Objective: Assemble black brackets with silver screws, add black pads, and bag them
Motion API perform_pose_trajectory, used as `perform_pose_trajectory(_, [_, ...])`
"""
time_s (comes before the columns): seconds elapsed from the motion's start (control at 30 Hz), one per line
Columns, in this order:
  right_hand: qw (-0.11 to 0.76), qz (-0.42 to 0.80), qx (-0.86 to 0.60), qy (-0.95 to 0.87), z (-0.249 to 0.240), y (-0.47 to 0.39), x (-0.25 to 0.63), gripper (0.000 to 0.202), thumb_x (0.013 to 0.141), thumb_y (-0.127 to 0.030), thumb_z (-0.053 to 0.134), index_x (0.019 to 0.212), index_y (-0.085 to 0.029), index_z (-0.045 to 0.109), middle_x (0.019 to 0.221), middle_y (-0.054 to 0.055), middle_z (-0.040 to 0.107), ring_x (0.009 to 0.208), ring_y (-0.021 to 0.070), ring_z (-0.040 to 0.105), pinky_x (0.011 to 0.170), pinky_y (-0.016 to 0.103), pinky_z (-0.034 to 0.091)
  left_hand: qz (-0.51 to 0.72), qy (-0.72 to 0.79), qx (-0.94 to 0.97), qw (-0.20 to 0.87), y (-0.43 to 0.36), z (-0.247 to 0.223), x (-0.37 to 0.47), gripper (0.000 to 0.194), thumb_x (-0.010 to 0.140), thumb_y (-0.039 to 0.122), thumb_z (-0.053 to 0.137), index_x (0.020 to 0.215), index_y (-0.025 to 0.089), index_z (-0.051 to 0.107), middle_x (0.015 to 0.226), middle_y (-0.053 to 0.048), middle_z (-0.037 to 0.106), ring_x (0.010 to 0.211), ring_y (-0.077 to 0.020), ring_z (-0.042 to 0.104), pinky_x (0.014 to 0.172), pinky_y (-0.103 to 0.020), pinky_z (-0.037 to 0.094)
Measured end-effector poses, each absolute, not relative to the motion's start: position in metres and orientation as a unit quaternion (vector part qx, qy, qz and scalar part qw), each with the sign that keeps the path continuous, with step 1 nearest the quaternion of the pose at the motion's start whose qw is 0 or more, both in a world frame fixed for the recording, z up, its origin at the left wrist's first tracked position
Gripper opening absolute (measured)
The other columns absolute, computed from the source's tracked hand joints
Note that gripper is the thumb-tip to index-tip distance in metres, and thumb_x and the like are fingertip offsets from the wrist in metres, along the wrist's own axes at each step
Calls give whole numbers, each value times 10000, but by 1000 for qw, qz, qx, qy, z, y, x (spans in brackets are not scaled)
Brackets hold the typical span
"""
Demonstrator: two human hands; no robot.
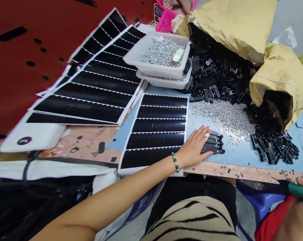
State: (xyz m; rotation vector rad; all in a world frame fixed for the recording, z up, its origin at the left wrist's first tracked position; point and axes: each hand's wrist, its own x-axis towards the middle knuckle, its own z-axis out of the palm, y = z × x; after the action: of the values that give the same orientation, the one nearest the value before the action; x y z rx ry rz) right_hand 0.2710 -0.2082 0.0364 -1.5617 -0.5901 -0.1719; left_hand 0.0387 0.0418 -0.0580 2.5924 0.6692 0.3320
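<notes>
My left hand [195,147] lies flat with its fingers stretched out at the left end of a row of black plastic pieces [213,144], touching them and hiding part of them. It has white tape on one finger and a beaded bracelet at the wrist. At the lower right edge, my right hand [295,214] is wrapped round a green screwdriver [299,190], whose thin dark tip points left. Silver screws [226,117] lie in a loose pile behind the row. A sheet of black strips [158,125] lies left of my left hand.
Stacked white trays [156,63] with silver screws stand at the back. Yellow sacks [236,26] spill black pieces [214,77] at the right. More black-strip sheets [91,83] and a white device [38,137] are on the left. A blue stool [256,201] stands below the table edge.
</notes>
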Motion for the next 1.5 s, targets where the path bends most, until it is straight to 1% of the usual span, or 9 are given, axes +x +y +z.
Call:
perform_pose_trajectory(0.1, [735, -66, -610, -290, 39, -167, 267, 462, 801, -351, 661, 1202, -215, 477, 657, -48, 574, 519, 136, 525, 568, 328, 519, 118, 242, 939, 216, 41, -57, 39, 780, 884, 544, 469, 1467, 138, 146, 1541, -147, 179, 1433, -290, 96, 1159, -469, 174])
perform_pose_trajectory(0.17, [768, 19, -562, -308, 42, -127, 255, 402, 746, -215, 695, 1103, -236, 512, 650, -75, 565, 507, 100, 512, 618, 306, 523, 118, 242, 939, 214, 41, -56, 38, 779, 884, 547, 468, 1466, 141, 148, 1539, -145, 186, 1431, -292, 107, 1155, -472, 179])
perform_pose_trajectory(0.2, [775, 42, -542, -321, 44, -105, 248, 306, 743, -195, 681, 1010, -223, 534, 656, -72, 567, 525, 94, 524, 641, 304, 523, 119, 242, 939, 213, 41, -56, 38, 778, 884, 548, 467, 1466, 142, 148, 1538, -144, 190, 1430, -293, 114, 1154, -471, 181])
perform_pose_trajectory(0.3, [766, 79, -509, -385, 48, -50, 223, 216, 765, -206, 614, 949, -228, 503, 654, -59, 599, 577, 129, 596, 669, 344, 527, 125, 244, 937, 215, 40, -56, 39, 770, 881, 549, 475, 1464, 157, 162, 1533, -136, 207, 1425, -294, 136, 1149, -472, 184])
perform_pose_trajectory(0.4, [759, 113, -474, -433, 48, -17, 206, 173, 779, -216, 572, 916, -234, 468, 531, -104, 509, 425, 97, 496, 562, 297, 489, 127, 247, 934, 225, 39, -56, 39, 761, 873, 551, 489, 1457, 166, 190, 1527, -135, 226, 1420, -300, 147, 1144, -478, 180])
perform_pose_trajectory(0.5, [745, 151, -461, -459, 45, -4, 198, 161, 777, -227, 574, 874, -231, 446, 497, -117, 464, 378, 83, 434, 500, 264, 445, 134, 250, 929, 239, 37, -55, 39, 758, 861, 535, 517, 1449, 169, 209, 1521, -138, 237, 1419, -302, 150, 1142, -479, 173])
perform_pose_trajectory(1.2, [646, 236, -466, -557, 28, 9, 202, 179, 808, -238, 597, 938, -237, 473, 509, -105, 513, 405, 107, 490, 485, 280, 448, 151, 256, 915, 272, 34, -50, 40, 721, 842, 496, 558, 1421, 174, 274, 1466, -147, 326, 1392, -314, 213, 1130, -509, 193])
perform_pose_trajectory(1.4, [633, 222, -467, -576, 28, -7, 202, 76, 850, -288, 538, 843, -228, 492, 499, -88, 490, 424, 112, 500, 506, 299, 468, 152, 258, 916, 267, 33, -48, 40, 708, 844, 499, 548, 1409, 154, 296, 1464, -154, 328, 1391, -312, 214, 1131, -500, 187])
perform_pose_trajectory(1.5, [632, 237, -467, -571, 28, -8, 201, 69, 852, -270, 537, 882, -233, 487, 504, -97, 493, 428, 107, 502, 516, 292, 473, 157, 259, 915, 267, 33, -49, 40, 711, 843, 499, 552, 1409, 154, 296, 1461, -154, 332, 1392, -310, 212, 1134, -496, 175])
